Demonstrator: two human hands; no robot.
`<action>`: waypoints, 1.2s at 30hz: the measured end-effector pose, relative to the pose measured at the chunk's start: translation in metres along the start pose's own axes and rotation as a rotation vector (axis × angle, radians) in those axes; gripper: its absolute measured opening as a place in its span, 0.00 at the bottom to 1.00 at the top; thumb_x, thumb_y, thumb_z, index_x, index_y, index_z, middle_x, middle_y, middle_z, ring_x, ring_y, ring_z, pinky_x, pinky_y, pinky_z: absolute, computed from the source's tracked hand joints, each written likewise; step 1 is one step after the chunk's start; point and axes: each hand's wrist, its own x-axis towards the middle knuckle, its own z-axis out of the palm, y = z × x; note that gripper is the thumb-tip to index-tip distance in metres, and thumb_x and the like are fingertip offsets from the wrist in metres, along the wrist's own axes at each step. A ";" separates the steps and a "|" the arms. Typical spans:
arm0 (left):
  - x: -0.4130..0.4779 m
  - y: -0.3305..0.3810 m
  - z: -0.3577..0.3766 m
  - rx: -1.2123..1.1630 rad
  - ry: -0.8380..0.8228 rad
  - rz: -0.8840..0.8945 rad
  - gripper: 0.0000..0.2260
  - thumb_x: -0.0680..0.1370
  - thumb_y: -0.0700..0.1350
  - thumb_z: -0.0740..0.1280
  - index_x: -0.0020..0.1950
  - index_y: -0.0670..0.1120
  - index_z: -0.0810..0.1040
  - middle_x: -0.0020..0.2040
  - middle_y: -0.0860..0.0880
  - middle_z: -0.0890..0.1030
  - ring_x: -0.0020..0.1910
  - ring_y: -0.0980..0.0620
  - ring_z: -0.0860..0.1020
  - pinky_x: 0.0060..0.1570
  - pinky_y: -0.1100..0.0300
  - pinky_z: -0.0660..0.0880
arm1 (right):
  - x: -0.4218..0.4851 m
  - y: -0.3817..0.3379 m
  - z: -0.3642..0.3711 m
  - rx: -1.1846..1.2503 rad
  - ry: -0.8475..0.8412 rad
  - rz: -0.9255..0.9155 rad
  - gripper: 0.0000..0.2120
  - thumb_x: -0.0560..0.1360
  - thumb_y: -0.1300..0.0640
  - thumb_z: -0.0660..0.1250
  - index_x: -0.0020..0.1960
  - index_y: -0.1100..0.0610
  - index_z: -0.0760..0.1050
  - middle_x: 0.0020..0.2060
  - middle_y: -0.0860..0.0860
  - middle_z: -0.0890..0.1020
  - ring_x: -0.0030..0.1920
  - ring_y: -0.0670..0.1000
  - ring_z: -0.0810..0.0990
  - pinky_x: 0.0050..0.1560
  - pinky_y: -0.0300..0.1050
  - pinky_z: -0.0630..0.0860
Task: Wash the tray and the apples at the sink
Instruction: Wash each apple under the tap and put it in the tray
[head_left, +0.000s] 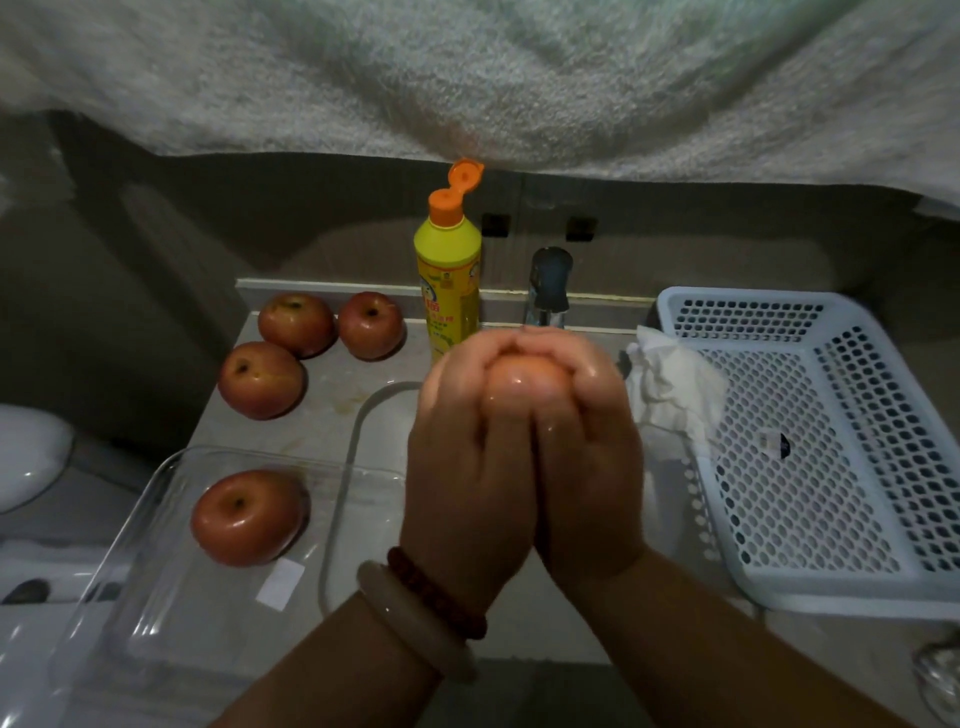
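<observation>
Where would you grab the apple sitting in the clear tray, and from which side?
Probably from straight above, fingers spread around its widest part. The apple sits upright in the clear tray with its dimple facing up, and the tray's raised walls hinder a sideways reach. It looks glossy, perhaps wet, so a full wrap seems safer than a fingertip pinch.

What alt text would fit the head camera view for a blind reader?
Both hands, left hand and right hand, cup a wet apple over the sink. Three apples lie beside it, one in a clear tray.
</observation>
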 end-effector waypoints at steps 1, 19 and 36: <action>-0.003 -0.006 -0.001 -0.160 -0.035 -0.055 0.13 0.79 0.49 0.57 0.60 0.49 0.72 0.59 0.45 0.76 0.53 0.63 0.75 0.50 0.71 0.72 | 0.004 0.002 -0.002 0.089 0.025 0.120 0.18 0.78 0.47 0.57 0.57 0.59 0.75 0.53 0.53 0.80 0.56 0.44 0.77 0.58 0.36 0.74; 0.009 -0.018 -0.008 -0.015 0.007 0.029 0.20 0.82 0.52 0.54 0.55 0.32 0.66 0.45 0.36 0.77 0.43 0.49 0.75 0.53 0.49 0.77 | -0.002 0.025 -0.016 -0.339 -0.131 -0.297 0.28 0.78 0.34 0.52 0.68 0.53 0.61 0.62 0.56 0.67 0.55 0.47 0.70 0.56 0.29 0.67; 0.009 -0.025 -0.016 -0.002 -0.232 0.046 0.22 0.78 0.56 0.56 0.61 0.40 0.75 0.54 0.44 0.79 0.50 0.50 0.77 0.46 0.59 0.76 | 0.016 -0.002 -0.013 0.563 -0.172 0.840 0.10 0.80 0.44 0.57 0.55 0.47 0.73 0.50 0.53 0.81 0.47 0.49 0.83 0.42 0.48 0.82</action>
